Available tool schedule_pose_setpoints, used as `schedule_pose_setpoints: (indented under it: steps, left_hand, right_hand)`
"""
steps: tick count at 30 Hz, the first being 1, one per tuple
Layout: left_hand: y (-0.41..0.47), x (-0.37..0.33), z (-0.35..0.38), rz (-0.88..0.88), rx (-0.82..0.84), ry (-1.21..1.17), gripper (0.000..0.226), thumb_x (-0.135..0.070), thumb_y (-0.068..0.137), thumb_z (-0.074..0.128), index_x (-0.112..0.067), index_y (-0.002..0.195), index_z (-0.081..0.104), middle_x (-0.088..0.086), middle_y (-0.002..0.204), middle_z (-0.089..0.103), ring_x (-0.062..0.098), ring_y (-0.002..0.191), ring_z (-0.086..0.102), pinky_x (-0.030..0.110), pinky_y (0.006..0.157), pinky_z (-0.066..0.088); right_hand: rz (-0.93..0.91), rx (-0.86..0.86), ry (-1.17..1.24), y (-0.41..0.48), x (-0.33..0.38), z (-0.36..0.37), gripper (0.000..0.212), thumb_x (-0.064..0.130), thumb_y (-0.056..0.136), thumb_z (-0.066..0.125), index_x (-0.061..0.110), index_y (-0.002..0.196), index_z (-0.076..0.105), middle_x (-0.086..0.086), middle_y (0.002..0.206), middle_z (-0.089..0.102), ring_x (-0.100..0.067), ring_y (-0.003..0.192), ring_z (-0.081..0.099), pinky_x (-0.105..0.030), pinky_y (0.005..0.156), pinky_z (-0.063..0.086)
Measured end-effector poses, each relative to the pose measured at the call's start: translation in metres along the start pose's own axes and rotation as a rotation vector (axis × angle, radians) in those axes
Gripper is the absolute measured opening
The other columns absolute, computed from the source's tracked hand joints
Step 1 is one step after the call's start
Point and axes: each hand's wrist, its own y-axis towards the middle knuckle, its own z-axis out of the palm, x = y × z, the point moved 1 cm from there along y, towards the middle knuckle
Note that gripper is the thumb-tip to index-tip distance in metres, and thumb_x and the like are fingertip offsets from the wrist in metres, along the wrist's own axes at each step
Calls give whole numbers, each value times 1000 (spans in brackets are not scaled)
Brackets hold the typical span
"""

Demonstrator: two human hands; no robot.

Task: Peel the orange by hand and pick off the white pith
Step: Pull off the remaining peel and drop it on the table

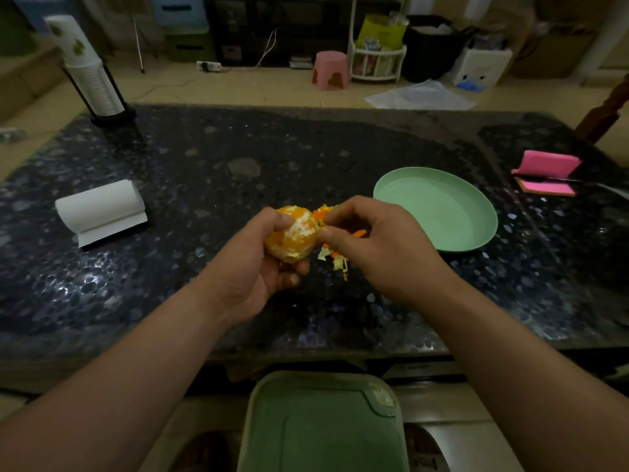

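A mostly peeled orange (294, 235), with patches of white pith on its flesh, sits in my left hand (258, 267) above the dark speckled table. My right hand (371, 240) is just to its right, thumb and forefinger pinched against the fruit's right side. Small scraps of orange peel and pale pith (335, 262) lie on the table below and behind my right hand, partly hidden by it.
A pale green plate (439, 207) lies to the right. A paper roll (100, 209) is at the left, a cup stack (90, 68) at the far left corner, pink sponges (546, 172) at far right. A green bin lid (323, 427) sits below the table's near edge.
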Motion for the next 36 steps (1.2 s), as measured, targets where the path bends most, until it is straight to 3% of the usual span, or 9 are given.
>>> schedule_pose_setpoints:
  steps: [6, 9, 12, 16, 27, 36]
  left_hand:
    - [2, 2, -3, 46, -12, 58, 70, -36, 83, 62, -4, 143, 48, 18, 104, 67, 23, 67, 61, 31, 52, 47]
    - [2, 4, -2, 78, -33, 101, 61, -35, 81, 63, -11, 135, 51, 17, 103, 68, 24, 66, 62, 33, 51, 46]
    - [2, 5, 0, 108, -53, 146, 47, -34, 80, 63, -17, 122, 53, 14, 96, 69, 24, 65, 63, 34, 50, 45]
    - [0, 7, 3, 97, -45, 185, 47, -34, 80, 63, -17, 122, 53, 13, 96, 67, 23, 67, 63, 33, 50, 46]
    - [0, 4, 0, 45, 36, 84, 69, -33, 81, 60, -1, 140, 48, 17, 94, 64, 23, 61, 59, 30, 46, 45]
    - [-4, 0, 0, -11, 158, -6, 52, -33, 86, 55, -2, 127, 60, 15, 93, 68, 23, 63, 56, 27, 45, 44]
  right_hand:
    - [-40, -37, -38, -2, 1, 1, 5, 34, 96, 77, 31, 93, 77, 16, 83, 73, 0, 78, 67, -13, 67, 49]
    - [-60, -49, -88, -2, 0, 1, 7, 33, 96, 76, 28, 91, 78, 16, 80, 73, -2, 77, 67, -16, 66, 50]
    - [-95, -62, -146, -4, 0, 2, 10, 30, 96, 74, 27, 86, 75, 12, 78, 71, -5, 75, 66, -30, 70, 56]
    - [-147, -83, -192, -5, 1, 4, 12, 31, 90, 72, 25, 80, 68, 9, 78, 66, -10, 74, 62, -42, 68, 55]
    - [-206, -128, -157, -3, 0, 2, 13, 28, 88, 73, 28, 79, 64, 7, 79, 63, -11, 74, 59, -40, 64, 52]
    - [-166, -132, -82, -1, -4, -1, 10, 28, 88, 74, 26, 80, 67, 7, 79, 65, -12, 74, 61, -41, 66, 53]
